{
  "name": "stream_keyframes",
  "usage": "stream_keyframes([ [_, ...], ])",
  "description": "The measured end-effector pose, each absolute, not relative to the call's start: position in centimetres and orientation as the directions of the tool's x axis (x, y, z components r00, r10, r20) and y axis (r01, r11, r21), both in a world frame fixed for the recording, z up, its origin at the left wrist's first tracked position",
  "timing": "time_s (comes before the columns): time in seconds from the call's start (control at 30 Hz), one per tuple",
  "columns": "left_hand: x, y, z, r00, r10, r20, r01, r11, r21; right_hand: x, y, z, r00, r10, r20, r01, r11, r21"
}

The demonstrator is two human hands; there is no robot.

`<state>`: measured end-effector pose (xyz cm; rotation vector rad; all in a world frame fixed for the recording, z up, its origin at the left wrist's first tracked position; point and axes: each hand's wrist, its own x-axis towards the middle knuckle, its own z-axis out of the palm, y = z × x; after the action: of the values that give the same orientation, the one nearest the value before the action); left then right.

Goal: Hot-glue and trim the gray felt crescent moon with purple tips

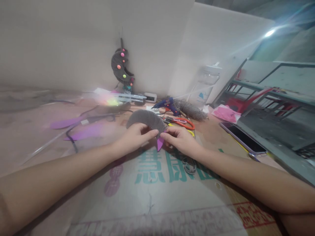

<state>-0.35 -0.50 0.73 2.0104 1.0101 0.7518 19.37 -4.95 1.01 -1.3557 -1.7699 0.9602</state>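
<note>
My left hand (139, 136) is closed around a crescent (145, 117) wrapped in grey yarn, its thumb lying along the lower edge. At the crescent's near end, a bare purple tip (160, 143) sticks out of the wrapping and points down. My right hand (180, 139) pinches beside this tip, thumb and fingers pressed together. Whether a strand of yarn is also between those fingers I cannot make out. Just behind my right hand lie orange-handled scissors (185, 123) and something with yellow handles (190, 133). A thin coiled strand (190, 166) lies below the right wrist.
A finished-looking grey crescent with coloured balls (118, 67) leans at the wall. Behind my hands are a blue glue gun (167, 104), a grey yarn bundle (190, 109) and a clear bottle (206, 85). Purple pieces (65, 123) lie left, a phone (242, 137) right. Printed sacking (152, 196) covers the front.
</note>
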Motion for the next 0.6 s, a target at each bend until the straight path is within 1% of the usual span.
stream_keyframes([
  [0.17, -0.33, -0.43, 1.00, 0.504, 0.832, 0.232, 0.449, -0.481, 0.753, 19.13, -4.92, 1.16, -0.222, 0.973, 0.064, 0.419, 0.155, -0.895],
  [0.23, -0.33, -0.43, 1.08, 0.504, 0.830, 0.240, 0.456, -0.491, 0.742, 19.04, -4.94, 1.27, -0.234, 0.971, 0.049, 0.425, 0.148, -0.893],
  [0.47, -0.30, -0.62, 1.04, 0.510, 0.841, 0.180, 0.424, -0.428, 0.798, 19.23, -4.85, 1.09, -0.226, 0.971, 0.075, 0.475, 0.177, -0.862],
  [0.6, -0.32, -0.60, 1.01, 0.515, 0.839, 0.175, 0.427, -0.428, 0.797, 19.30, -4.87, 0.92, -0.236, 0.967, 0.097, 0.480, 0.203, -0.853],
])
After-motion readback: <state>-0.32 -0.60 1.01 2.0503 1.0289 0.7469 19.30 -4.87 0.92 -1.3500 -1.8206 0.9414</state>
